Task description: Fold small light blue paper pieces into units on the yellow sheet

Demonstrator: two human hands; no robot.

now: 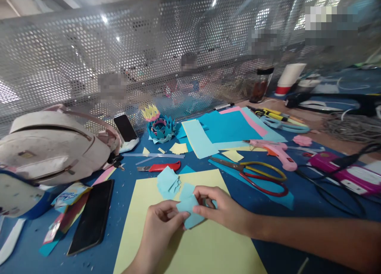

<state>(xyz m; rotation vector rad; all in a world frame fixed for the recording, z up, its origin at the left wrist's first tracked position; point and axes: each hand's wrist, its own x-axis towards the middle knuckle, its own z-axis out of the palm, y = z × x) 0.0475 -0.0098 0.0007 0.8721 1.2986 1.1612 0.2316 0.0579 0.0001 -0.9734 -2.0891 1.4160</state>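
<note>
Two bare hands meet over the yellow sheet, each closed to a narrow pinch on one light-blue paper piece [190, 213]. That piece is above the middle of the yellow sheet [190, 254]. The left hand [162, 222] grips its left edge, thumb on top and fingers curled beneath. The right hand [223, 208] has its thumb pressed on the piece's right side, forefinger bent close by; its other fingertips are partly hidden. Another light-blue scrap [186, 190] shows just behind the held piece; whether the fingers touch it, I cannot tell. A pile of light-blue pieces [168, 181] lies at the yellow sheet's far edge, toward its left corner. Beyond that edge is a red cutter [165, 167]; open scissors [262, 177] lie to the sheet's right.
</note>
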